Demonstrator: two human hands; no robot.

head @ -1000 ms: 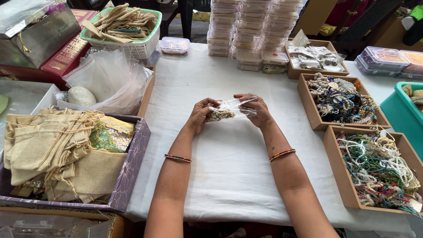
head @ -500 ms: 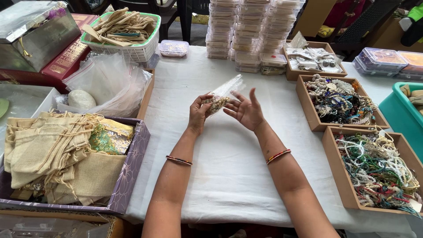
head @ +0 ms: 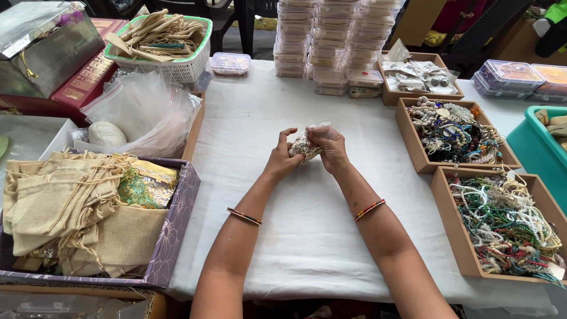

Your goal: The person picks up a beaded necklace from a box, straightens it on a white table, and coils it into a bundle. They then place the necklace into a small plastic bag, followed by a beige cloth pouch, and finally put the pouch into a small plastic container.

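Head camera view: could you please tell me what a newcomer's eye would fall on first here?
At the centre of the white table, the left hand and right hand together hold a small clear bag of pale beads. To the right, wooden trays brim with tangled bead strings; at the left, a purple box holds burlap pouches. Stacked clear plastic containers stand at the far edge.

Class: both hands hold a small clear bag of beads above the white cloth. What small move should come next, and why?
Probably press the bag's top shut: both hands, left hand and right hand, pinch the small clear bag, which already looks full of beads.
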